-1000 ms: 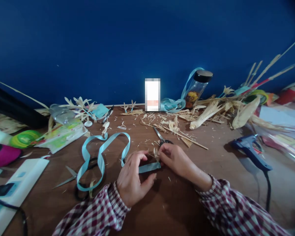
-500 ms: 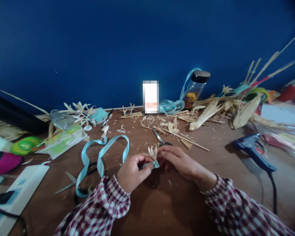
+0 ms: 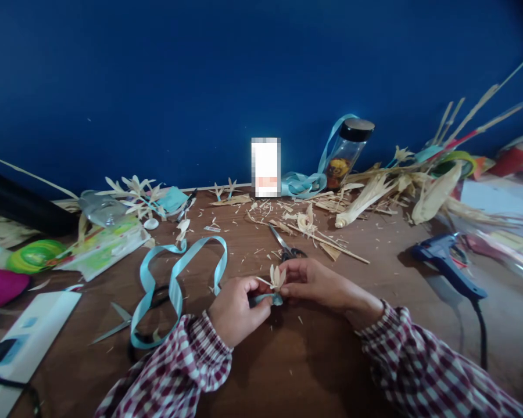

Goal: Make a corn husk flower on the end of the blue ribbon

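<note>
A small pale flower of dried corn husk (image 3: 278, 277) stands between my hands at the middle of the table. My left hand (image 3: 239, 307) is closed, thumb against the forefinger, on the light blue ribbon (image 3: 176, 284) near the flower's base. That ribbon runs in loops over the table to the left. Thumb and forefinger of my right hand (image 3: 320, 287) close on the right side of the flower; its other fingers are partly hidden. Just beyond, scissors (image 3: 279, 235) lie with dark handles toward my right hand. A second pair of scissors (image 3: 115, 331) lies left, partly under the ribbon.
To the right lies a blue glue gun (image 3: 447, 261) with its cord. A white power strip (image 3: 39, 331) sits at left. Husk scraps (image 3: 305, 223) litter the middle. A tilted jar (image 3: 351, 151) leans at the back near coiled ribbon (image 3: 303, 184); more husk flowers (image 3: 133, 194) lie back left.
My right hand's fingertips have moved in to the left onto the flower, which now shows more fully spread petals. The left hand stays nearly in place; the view has shifted slightly.
</note>
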Tool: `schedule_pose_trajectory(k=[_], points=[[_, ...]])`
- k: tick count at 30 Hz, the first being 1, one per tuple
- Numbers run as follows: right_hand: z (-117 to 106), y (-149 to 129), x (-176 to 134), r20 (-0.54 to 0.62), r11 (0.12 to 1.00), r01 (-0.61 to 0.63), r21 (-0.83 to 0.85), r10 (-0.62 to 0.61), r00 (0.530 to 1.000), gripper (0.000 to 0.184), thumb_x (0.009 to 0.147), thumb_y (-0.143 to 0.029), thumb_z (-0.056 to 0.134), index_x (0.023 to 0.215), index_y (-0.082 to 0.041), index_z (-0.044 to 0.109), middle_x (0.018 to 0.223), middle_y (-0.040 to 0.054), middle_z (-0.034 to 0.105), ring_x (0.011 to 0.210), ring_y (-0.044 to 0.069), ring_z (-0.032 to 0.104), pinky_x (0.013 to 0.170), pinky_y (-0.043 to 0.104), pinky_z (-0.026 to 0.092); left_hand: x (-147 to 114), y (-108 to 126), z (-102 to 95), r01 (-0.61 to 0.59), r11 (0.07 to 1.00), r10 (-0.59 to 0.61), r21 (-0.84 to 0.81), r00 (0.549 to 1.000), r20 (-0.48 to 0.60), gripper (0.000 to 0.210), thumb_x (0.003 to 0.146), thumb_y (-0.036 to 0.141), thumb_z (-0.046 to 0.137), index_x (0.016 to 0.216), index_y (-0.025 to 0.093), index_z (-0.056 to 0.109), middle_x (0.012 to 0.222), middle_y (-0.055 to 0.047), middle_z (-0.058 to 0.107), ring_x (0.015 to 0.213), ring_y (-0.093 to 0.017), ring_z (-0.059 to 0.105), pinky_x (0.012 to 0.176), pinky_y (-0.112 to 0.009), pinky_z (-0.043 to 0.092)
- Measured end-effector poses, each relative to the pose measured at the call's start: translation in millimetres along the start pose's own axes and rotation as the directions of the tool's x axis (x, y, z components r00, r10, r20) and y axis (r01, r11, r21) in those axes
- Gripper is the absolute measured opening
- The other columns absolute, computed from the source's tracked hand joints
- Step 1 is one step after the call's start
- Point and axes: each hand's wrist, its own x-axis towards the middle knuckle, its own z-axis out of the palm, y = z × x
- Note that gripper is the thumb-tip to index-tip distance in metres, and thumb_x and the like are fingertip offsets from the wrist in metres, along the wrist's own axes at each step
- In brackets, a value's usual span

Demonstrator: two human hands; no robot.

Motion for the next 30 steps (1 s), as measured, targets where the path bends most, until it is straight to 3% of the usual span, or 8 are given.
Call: schedule_pose_trajectory(k=[9,14,19,30], points=[[4.2,-3.7,2.5,-0.030,0.995,0.093,-0.039,-0.094,0.995,0.025,0.069,-0.032,0.074,0.079,-0.015,0.058,0.074,-0.0008,0.057,0.067,0.010,0.051,0.065,0.024,0.040,-2.1,6.7,-6.1,0.001,0.999,-0.002,0.044,0.999,0.038,0.012,0.071,0.024,0.056,0.071,0.017,0.066,0.066,-0.001,0.067,0.065,-0.016,0.060,0.061,-0.024,0.044],[6.1,-1.6,3.8,-0.046,0.993,0.118,0.010,-0.118,0.992,0.028,0.071,-0.031,0.073,0.088,-0.014,0.059,0.079,0.0008,0.059,0.072,0.011,0.055,0.069,0.025,0.042,-1.0,5.4,-3.5,-0.013,0.998,0.010,0.062,0.999,0.037,0.013,0.070,0.023,0.056,0.067,0.016,0.065,0.063,-0.001,0.065,0.062,-0.015,0.059,0.060,-0.024,0.043],[6.3,3.0,5.5,-0.069,0.989,0.145,0.026,-0.143,0.987,0.028,0.071,-0.031,0.072,0.089,-0.015,0.058,0.080,0.0014,0.061,0.072,0.011,0.057,0.067,0.025,0.044,0.8,3.0,1.2,0.011,1.000,-0.011,0.018,1.000,-0.007,0.015,0.070,0.022,0.055,0.074,0.015,0.068,0.072,-0.003,0.070,0.068,-0.017,0.062,0.064,-0.025,0.045],[8.8,5.6,7.7,-0.177,0.986,0.164,-0.041,-0.169,0.970,0.025,0.069,-0.023,0.072,0.088,-0.015,0.057,0.078,0.0005,0.062,0.071,0.011,0.058,0.070,0.026,0.045,0.3,-1.3,5.5,-0.019,0.999,0.020,0.028,0.998,-0.059,0.016,0.071,0.018,0.053,0.076,0.016,0.068,0.067,0.000,0.067,0.063,-0.015,0.060,0.059,-0.023,0.044]])
